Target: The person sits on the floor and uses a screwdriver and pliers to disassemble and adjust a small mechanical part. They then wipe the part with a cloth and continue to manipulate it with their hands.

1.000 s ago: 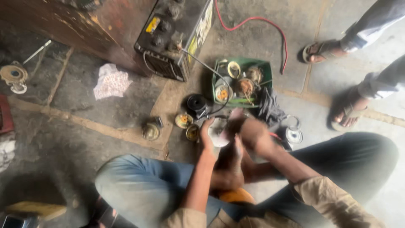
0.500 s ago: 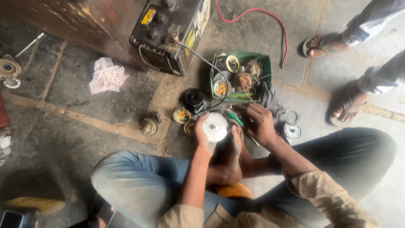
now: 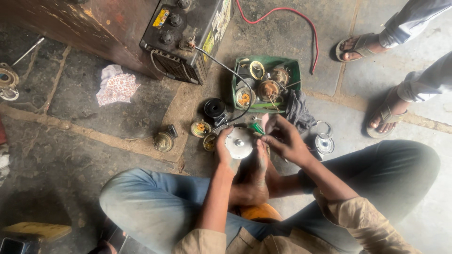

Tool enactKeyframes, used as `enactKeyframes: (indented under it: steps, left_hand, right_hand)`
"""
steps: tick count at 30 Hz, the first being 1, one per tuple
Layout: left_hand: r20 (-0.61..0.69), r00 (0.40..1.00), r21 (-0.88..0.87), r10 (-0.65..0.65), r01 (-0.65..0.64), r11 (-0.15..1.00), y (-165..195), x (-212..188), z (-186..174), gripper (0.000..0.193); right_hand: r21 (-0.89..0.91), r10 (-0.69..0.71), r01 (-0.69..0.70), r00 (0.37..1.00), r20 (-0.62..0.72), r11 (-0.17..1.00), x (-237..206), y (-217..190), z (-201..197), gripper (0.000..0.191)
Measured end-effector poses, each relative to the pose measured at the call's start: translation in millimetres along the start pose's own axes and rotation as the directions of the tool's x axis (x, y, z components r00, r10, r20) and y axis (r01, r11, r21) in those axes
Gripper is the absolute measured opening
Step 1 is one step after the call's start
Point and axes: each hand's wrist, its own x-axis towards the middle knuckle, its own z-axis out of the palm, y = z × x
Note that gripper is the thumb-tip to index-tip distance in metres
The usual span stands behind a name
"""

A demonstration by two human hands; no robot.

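I read the job as mid-way: several round units lie apart on the floor, and the silver disc-shaped part (image 3: 238,143) is in hand, propped against the bare foot (image 3: 256,164) between the knees — none of the loose pieces looks fitted back yet, so reassembly, as I judge it, is mostly ahead.

Left hand (image 3: 225,151): fingers curled round the left rim of the silver disc-shaped part, steadying it upright — closed on it, not spread.

Right hand (image 3: 285,138): half-closed just right of the disc, fingertips drawn together near a green-handled tool (image 3: 257,128); I cannot tell whether it pinches the tool or a small piece beside it.

Beyond the hands: green tray (image 3: 295,70) of similar round parts, a dark rag (image 3: 297,110) at its right, a battery (image 3: 186,37) beyond and to the left. A small round housing (image 3: 324,143) sits right of the right hand.
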Motion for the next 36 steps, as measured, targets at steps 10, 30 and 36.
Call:
enactKeyframes:
  steps: [10,30,36]
  left_hand:
    - [-0.014,0.999,0.041,0.041,-0.040,0.998,-6.3,5.8,-7.4,0.037]
    - [-0.124,0.979,-0.082,0.161,-0.172,0.982,-28.3,11.5,-11.0,0.036]
    - [-0.154,0.967,-0.045,0.205,-0.214,0.976,-23.7,12.1,-11.6,0.037]
  right_hand:
    - [-0.044,0.169,-0.172,0.984,-0.061,0.984,-3.5,-13.1,22.4,0.037]
    - [-0.387,-0.008,-0.163,0.915,-0.404,0.908,2.0,-3.0,100.9,0.022]
    - [-0.415,-0.093,-0.085,0.916,-0.391,0.906,4.7,0.0,106.2,0.021]
